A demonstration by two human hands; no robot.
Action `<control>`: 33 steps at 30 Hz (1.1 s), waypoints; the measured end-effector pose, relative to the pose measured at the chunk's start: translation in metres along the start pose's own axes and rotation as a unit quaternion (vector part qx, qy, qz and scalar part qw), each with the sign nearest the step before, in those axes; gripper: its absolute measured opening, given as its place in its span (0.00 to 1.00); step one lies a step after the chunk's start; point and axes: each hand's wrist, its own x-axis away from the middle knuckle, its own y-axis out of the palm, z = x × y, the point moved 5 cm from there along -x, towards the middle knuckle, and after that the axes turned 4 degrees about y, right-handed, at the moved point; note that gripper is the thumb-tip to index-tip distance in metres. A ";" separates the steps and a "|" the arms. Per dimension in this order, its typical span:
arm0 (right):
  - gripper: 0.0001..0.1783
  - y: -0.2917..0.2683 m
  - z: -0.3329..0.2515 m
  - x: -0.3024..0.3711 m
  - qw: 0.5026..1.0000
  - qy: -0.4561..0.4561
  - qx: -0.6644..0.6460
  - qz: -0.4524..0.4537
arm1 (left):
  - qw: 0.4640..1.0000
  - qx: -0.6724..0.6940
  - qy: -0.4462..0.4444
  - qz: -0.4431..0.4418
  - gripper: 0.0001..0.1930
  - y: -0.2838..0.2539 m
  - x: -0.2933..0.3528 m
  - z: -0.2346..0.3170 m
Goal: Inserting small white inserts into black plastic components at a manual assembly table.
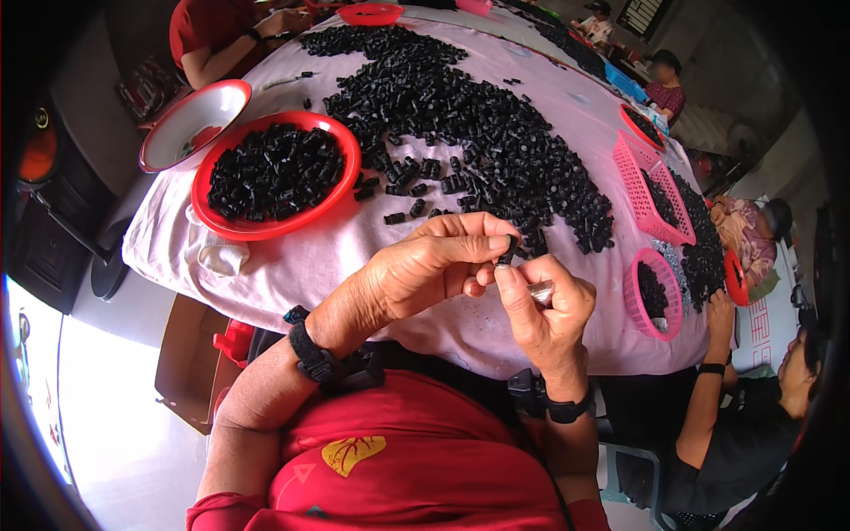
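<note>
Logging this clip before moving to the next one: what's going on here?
A person sits at a table covered in pink cloth, both hands raised over its near edge. The left hand pinches a small black plastic piece at its fingertips, while the right hand holds a small silvery part right beside it. A large heap of similar black pieces spreads over the table, and a red bowl to the left is full of them. Other people work further along the table.

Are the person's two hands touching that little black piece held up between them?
Touching. The head view shows the left hand pinching the small black piece at its fingertips, with the right hand's fingertip pressed against it from below.
</note>
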 end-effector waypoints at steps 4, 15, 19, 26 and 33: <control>0.12 0.003 -0.003 -0.001 1.000 -0.017 -0.002 -0.010 | 1.000 -0.004 0.003 0.009 0.12 0.001 0.000 0.001; 0.13 0.001 -0.002 -0.001 1.000 -0.009 -0.002 -0.002 | 1.000 0.002 0.005 0.003 0.12 0.001 0.001 0.001; 0.14 0.000 -0.003 -0.001 1.000 -0.015 0.002 -0.003 | 1.000 -0.003 0.001 0.009 0.12 0.002 0.000 0.001; 0.14 0.001 -0.004 -0.001 1.000 -0.028 -0.005 0.010 | 1.000 0.003 -0.003 0.004 0.11 0.004 0.001 0.003; 0.14 -0.011 0.001 0.000 0.998 -0.010 -0.005 0.058 | 0.999 0.008 0.019 -0.027 0.13 0.008 0.003 0.007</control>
